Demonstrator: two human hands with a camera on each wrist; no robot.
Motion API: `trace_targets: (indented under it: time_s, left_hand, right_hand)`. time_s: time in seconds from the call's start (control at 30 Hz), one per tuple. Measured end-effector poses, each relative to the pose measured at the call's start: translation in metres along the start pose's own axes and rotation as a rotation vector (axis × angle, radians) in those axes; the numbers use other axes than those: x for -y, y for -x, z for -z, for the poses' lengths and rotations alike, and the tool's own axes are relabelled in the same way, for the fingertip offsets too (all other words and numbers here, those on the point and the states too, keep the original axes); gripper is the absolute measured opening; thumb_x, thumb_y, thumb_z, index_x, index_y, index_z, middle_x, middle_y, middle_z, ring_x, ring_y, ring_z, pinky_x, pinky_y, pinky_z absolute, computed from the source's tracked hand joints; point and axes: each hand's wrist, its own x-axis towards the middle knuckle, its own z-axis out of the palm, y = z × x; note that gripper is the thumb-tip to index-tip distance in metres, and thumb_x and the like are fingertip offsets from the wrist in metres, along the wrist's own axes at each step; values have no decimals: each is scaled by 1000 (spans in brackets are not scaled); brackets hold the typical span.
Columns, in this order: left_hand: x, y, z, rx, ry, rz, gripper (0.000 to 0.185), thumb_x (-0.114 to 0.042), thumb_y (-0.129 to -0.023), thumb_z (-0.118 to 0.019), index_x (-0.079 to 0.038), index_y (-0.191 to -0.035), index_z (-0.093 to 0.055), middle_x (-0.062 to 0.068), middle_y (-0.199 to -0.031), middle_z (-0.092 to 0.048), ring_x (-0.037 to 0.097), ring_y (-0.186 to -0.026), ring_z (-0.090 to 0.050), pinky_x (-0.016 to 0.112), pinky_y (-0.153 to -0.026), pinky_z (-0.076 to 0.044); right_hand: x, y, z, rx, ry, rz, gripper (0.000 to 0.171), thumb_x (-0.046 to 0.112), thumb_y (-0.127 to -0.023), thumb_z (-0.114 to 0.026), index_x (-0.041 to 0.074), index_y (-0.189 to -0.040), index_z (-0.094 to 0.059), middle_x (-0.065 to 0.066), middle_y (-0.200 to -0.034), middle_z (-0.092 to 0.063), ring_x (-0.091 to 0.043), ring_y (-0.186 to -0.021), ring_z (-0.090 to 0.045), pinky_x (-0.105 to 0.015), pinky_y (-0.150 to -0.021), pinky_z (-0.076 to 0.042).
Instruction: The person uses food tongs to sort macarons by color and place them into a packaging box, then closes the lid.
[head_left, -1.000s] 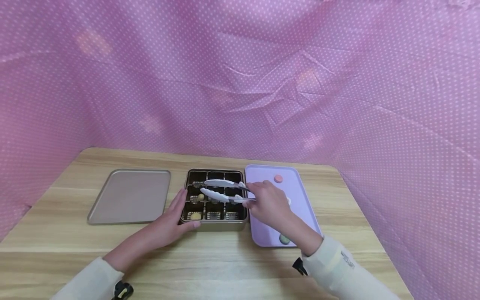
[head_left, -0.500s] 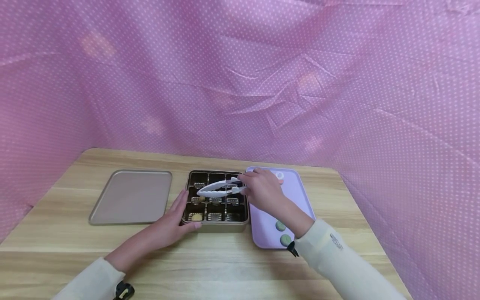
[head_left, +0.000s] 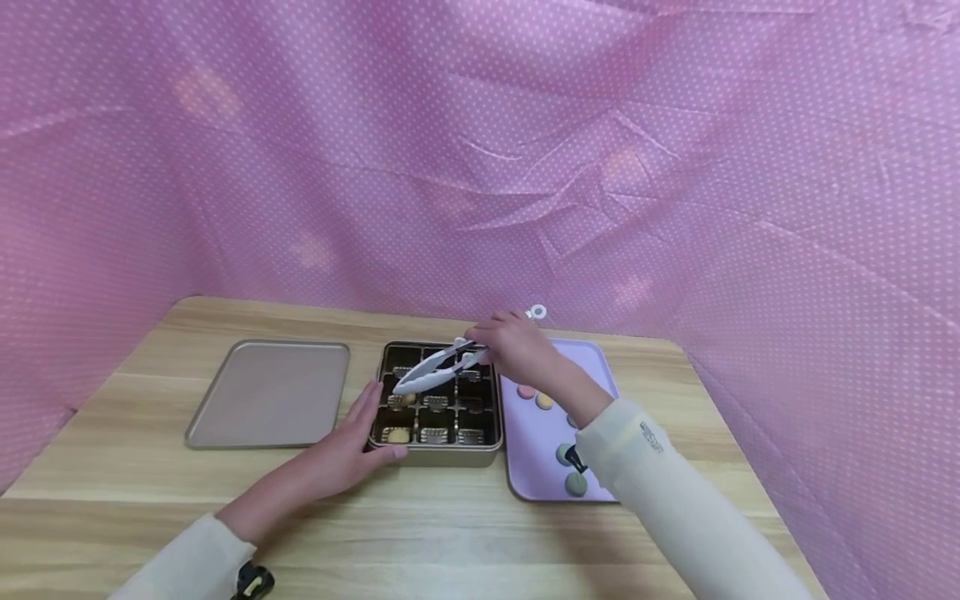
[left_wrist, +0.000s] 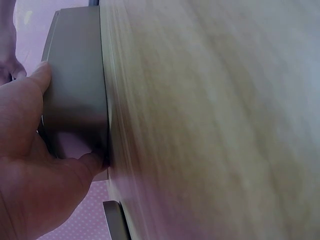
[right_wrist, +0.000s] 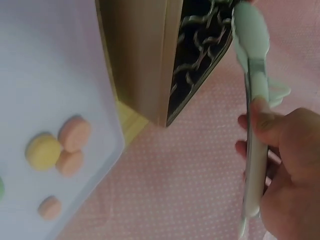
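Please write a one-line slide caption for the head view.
Right hand holds white tongs over a gold compartment box; left hand steadies its corner.

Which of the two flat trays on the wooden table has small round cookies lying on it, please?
The lilac tray right of the gold compartment box; the tan tray left carries none.

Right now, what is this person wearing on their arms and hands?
Both hands are bare: left hand, right hand. Each arm has a long cream sleeve; the right one carries small dark lettering. A small black device sits at the left wrist.

Bare table (head_left: 450,533) before tin (head_left: 437,454)
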Motion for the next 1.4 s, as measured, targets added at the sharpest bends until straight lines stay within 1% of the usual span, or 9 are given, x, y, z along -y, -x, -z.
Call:
trace_targets:
  time_s: [0.13,0.27,0.4,0.53,0.67,0.9,1.1,1.3,1.4]
  left_hand:
    - [0,1,0,-2,-3,0,114,-72,-89,-55,-18,-162,13,11,-169,16,49,-150,-14,66,-118,-19]
    - [1,1,-1,-2,1,1,114,-73,-89,-55,-19,-162,13,10,-169,17,48,-151,-13,66,-119,-18]
    - [0,1,-1,-1,6,6,114,-74,-88,-55,-20,-162,14,9,-169,17,47,-151,-12,65,-119,-18]
    - [0,0,0,0,4,2,115,-74,-88,-55,-20,-162,14,9,-169,17,47,-151,-13,65,-119,-18]
    - [1,-1,0,-4,4,-2,115,-74,-88,-55,-20,-162,14,9,-169,17,48,-151,-14,65,-119,-18]
    - [4,-2,1,-6,10,-7,115,-75,-87,-55,-21,-162,14,9,-169,16,48,-151,-14,65,-119,-18]
    - [4,-2,1,-6,10,-8,115,-75,-87,-54,-20,-162,14,9,-169,16,48,-151,-13,65,-119,-18]
    - [2,0,1,3,17,6,115,-75,-87,-55,-20,-162,14,9,-169,17,49,-151,-14,67,-118,-19]
    - [1,0,1,5,20,9,115,-75,-87,-55,-20,-162,14,9,-169,17,49,-150,-14,67,-118,-19]
  right_hand:
    - [-8,-9,-2,18,-61,54,38,11,-84,-80,11,-121,-72,-4,-110,-75,-26,-105,-63,-41,-96,-51]
    - [-13,-16,-4,50,-87,63,39,12,-84,-80,10,-121,-72,-5,-111,-74,-26,-108,-62,-41,-100,-49]
    - [-18,-22,-5,71,-77,82,39,12,-84,-80,11,-122,-72,-4,-115,-74,-26,-111,-62,-41,-102,-49]
    - [-24,-27,-5,74,-57,107,40,9,-83,-80,10,-122,-72,-5,-117,-74,-27,-111,-62,-41,-99,-49]
    - [-26,-35,-1,79,-39,134,41,10,-84,-80,11,-125,-72,-3,-121,-74,-26,-112,-61,-40,-104,-47]
    - [-16,-46,11,64,74,241,38,13,-84,-80,14,-122,-73,1,-120,-74,-24,-108,-61,-38,-105,-45]
    - [-6,-55,18,117,199,254,44,14,-84,-80,18,-127,-71,5,-123,-73,-20,-112,-60,-35,-111,-42]
    - [2,-65,23,141,288,312,44,16,-81,-83,19,-124,-72,7,-119,-73,-19,-106,-57,-33,-104,-43]
    - [5,-68,24,147,315,332,44,16,-81,-83,20,-123,-72,8,-119,-73,-19,-105,-57,-33,-105,-42]
